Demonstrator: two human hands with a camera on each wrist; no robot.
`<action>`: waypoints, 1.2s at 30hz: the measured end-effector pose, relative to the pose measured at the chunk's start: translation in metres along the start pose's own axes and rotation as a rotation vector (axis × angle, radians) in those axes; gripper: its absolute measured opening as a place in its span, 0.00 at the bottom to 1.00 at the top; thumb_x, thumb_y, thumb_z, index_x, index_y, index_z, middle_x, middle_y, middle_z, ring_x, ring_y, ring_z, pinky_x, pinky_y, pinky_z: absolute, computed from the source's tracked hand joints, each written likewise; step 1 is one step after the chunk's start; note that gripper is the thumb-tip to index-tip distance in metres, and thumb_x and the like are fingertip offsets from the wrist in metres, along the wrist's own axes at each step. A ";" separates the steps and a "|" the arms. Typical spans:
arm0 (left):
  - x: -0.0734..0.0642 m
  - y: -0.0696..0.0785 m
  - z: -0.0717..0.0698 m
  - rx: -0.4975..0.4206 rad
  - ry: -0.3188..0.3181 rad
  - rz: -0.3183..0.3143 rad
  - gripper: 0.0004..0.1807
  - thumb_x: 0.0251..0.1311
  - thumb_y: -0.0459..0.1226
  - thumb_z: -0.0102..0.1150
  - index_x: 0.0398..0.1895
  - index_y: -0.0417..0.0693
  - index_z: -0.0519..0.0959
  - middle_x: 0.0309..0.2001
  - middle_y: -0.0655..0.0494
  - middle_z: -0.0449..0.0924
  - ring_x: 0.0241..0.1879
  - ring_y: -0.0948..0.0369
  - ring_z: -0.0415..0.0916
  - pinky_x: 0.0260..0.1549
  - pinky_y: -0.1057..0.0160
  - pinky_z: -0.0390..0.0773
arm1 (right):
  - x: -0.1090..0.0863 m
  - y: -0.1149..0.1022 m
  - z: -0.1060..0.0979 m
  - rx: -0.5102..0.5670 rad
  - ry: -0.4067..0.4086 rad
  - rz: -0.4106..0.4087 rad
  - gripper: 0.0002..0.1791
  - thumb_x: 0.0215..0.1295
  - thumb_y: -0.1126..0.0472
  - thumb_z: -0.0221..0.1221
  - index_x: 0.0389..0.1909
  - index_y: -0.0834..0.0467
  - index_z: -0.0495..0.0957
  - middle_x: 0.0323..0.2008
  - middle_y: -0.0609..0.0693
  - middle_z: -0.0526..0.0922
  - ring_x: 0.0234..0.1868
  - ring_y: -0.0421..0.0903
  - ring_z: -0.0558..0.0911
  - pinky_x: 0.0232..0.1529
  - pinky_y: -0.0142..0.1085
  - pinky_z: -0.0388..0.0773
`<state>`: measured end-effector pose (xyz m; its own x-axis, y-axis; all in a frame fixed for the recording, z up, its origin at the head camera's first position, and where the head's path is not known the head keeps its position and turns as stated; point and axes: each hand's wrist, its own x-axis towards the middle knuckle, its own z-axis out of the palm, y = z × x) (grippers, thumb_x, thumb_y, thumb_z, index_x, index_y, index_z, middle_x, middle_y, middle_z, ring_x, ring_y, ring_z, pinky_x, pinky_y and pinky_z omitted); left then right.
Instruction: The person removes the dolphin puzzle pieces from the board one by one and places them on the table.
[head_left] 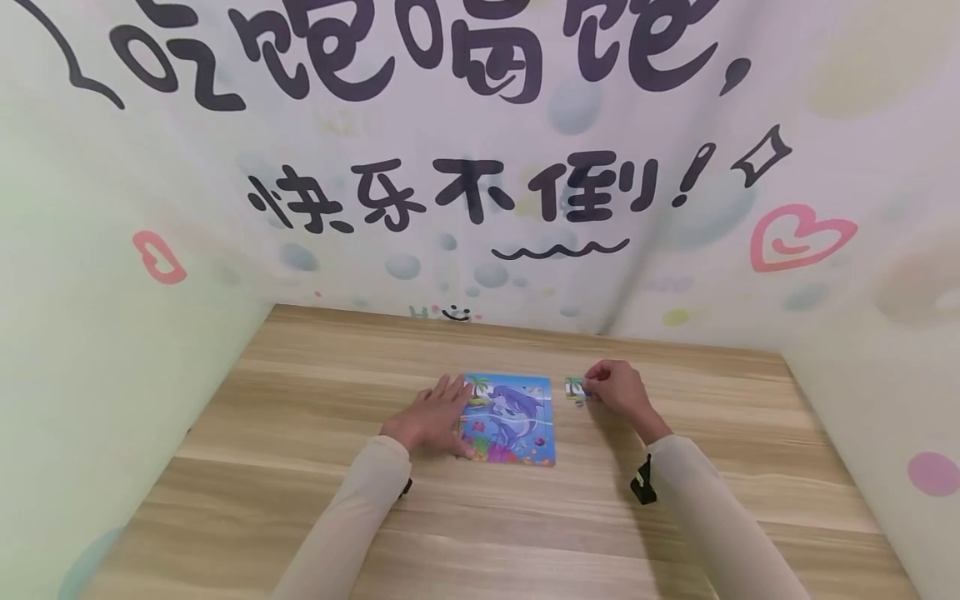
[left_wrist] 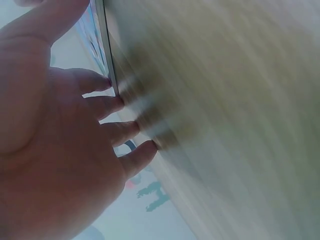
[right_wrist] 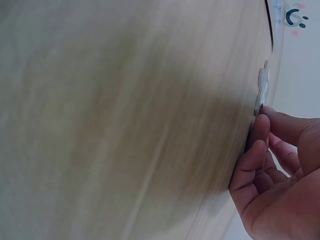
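Observation:
A square dolphin jigsaw puzzle (head_left: 516, 421) lies flat on the wooden table. Along its left side rests my left hand (head_left: 429, 418), fingers spread and fairly straight. Its fingertips touch the table and the puzzle's edge (left_wrist: 106, 47) in the left wrist view. To the right of the puzzle, my right hand (head_left: 621, 392) pinches a small puzzle piece (head_left: 573, 387) printed with a palm tree, between thumb and index finger. The right wrist view shows this piece (right_wrist: 262, 87) edge-on, close to the tabletop, with the other fingers curled beneath.
The wood-grain table (head_left: 480, 533) reaches back to a white printed curtain (head_left: 480, 283) with large black lettering. Pale walls stand at the left and right. A small black device (head_left: 643, 482) is strapped at the right wrist.

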<state>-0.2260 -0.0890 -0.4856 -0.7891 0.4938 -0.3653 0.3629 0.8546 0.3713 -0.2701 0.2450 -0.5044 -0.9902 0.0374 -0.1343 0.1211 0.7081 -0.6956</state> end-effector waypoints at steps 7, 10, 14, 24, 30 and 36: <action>0.001 0.002 -0.001 -0.005 0.000 -0.006 0.60 0.53 0.56 0.70 0.80 0.44 0.45 0.81 0.46 0.35 0.79 0.47 0.30 0.75 0.42 0.41 | -0.002 -0.002 -0.002 -0.049 0.014 -0.042 0.07 0.65 0.63 0.62 0.38 0.64 0.83 0.30 0.54 0.85 0.27 0.44 0.79 0.27 0.33 0.73; 0.001 0.004 -0.001 -0.010 -0.002 -0.005 0.60 0.53 0.55 0.70 0.80 0.43 0.45 0.81 0.45 0.36 0.79 0.47 0.30 0.75 0.43 0.41 | -0.001 -0.006 0.000 -0.062 0.036 -0.078 0.08 0.66 0.61 0.61 0.39 0.63 0.83 0.34 0.55 0.86 0.31 0.47 0.80 0.30 0.33 0.74; 0.001 0.005 -0.001 -0.006 -0.001 -0.004 0.60 0.53 0.55 0.71 0.80 0.43 0.45 0.80 0.45 0.36 0.79 0.46 0.31 0.75 0.43 0.42 | 0.001 -0.016 0.008 -0.066 0.003 -0.170 0.10 0.67 0.60 0.62 0.42 0.63 0.84 0.37 0.57 0.86 0.39 0.51 0.82 0.37 0.38 0.79; 0.003 0.005 -0.001 0.005 0.006 -0.018 0.59 0.53 0.54 0.71 0.80 0.44 0.45 0.81 0.46 0.36 0.79 0.47 0.31 0.75 0.44 0.42 | -0.002 -0.051 0.035 -0.146 -0.171 -0.312 0.16 0.60 0.59 0.68 0.47 0.63 0.84 0.41 0.55 0.85 0.41 0.49 0.80 0.48 0.46 0.79; 0.001 0.006 -0.002 0.001 0.007 -0.020 0.59 0.53 0.53 0.71 0.80 0.43 0.46 0.80 0.45 0.37 0.79 0.46 0.31 0.75 0.43 0.42 | -0.003 -0.068 0.050 -0.198 -0.228 -0.303 0.19 0.57 0.56 0.71 0.47 0.62 0.84 0.45 0.56 0.85 0.48 0.52 0.81 0.54 0.49 0.78; 0.001 0.006 -0.002 0.004 -0.001 -0.026 0.59 0.54 0.53 0.71 0.80 0.43 0.46 0.80 0.45 0.37 0.79 0.46 0.31 0.75 0.43 0.42 | 0.000 -0.078 0.061 -0.242 -0.266 -0.238 0.21 0.57 0.52 0.71 0.49 0.57 0.83 0.44 0.54 0.84 0.43 0.48 0.79 0.49 0.45 0.78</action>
<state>-0.2257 -0.0836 -0.4816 -0.7980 0.4716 -0.3753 0.3442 0.8678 0.3584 -0.2755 0.1465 -0.4929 -0.9326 -0.3076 -0.1889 -0.1598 0.8211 -0.5480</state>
